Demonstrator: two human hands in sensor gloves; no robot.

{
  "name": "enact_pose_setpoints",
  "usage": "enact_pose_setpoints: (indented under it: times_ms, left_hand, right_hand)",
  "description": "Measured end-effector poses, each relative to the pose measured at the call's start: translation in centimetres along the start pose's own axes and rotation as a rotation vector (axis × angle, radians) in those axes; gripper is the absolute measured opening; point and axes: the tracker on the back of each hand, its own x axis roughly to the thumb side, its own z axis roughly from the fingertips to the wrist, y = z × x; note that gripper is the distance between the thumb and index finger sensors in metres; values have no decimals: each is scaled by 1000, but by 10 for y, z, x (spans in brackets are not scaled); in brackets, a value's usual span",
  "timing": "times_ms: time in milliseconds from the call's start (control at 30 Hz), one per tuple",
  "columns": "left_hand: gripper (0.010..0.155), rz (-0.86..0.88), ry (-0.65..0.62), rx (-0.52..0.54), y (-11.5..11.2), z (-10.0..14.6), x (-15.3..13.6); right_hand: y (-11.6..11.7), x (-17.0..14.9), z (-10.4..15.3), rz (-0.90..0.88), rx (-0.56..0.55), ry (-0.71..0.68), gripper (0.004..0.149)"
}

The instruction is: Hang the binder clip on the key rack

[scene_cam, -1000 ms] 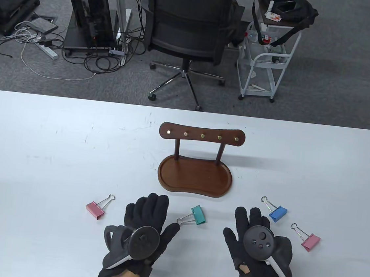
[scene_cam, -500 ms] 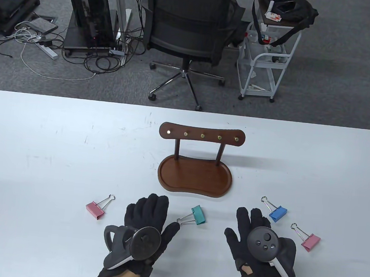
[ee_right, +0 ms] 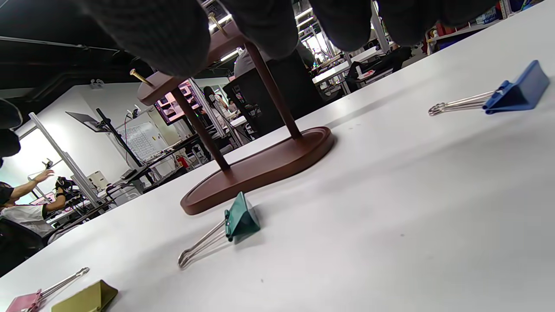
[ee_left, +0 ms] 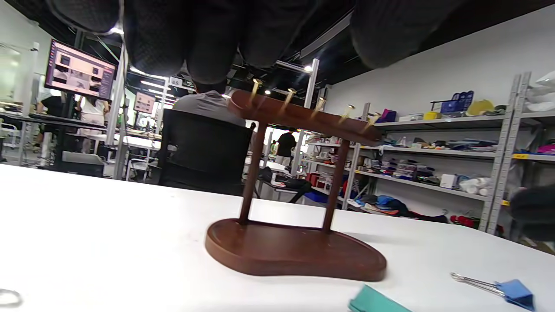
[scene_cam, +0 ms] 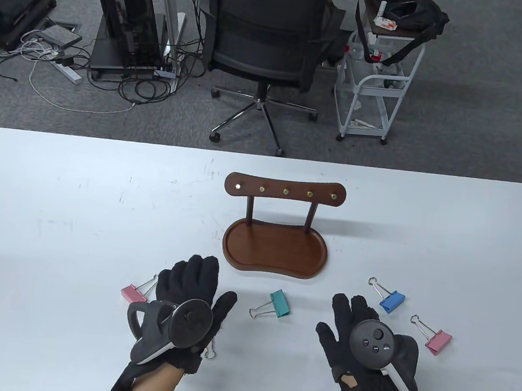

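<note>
Pre-grasp stage: L hand [scene_cam: 190, 290] and R hand [scene_cam: 359, 329] both spread, gripping nothing. Key rack [scene_cam: 284, 192] pegs bare. Nxt: probably pinch teal binder clip [scene_cam: 280, 303] by wire loop.

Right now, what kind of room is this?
Probably a lab or workshop office: a computer tower and tangled cables on the floor, an office chair, and storage shelves behind.

Key rack [scene_cam: 276, 248]: dark wood, upright at frame centre, five brass pegs bare | Teal binder clip [scene_cam: 279, 303]: flat on the table just below it, wire handles pointing lower left
</note>
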Motion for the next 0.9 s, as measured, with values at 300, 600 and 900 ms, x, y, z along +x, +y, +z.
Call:
enact_pose_setpoints:
  times_ms: [300, 600, 900]
  left_hand:
    - [78, -125, 136, -42, 17, -8, -55]
    - [81, -221, 266, -228, -14, -4, -116]
    - [80, -260, 252, -351, -47, 0, -139]
  right_hand:
    - [1, 2, 1, -2, 2, -2, 76]
    - [0, -1, 0, -16, 10, 11, 76]
    - [1, -1, 0, -18, 14, 6, 76]
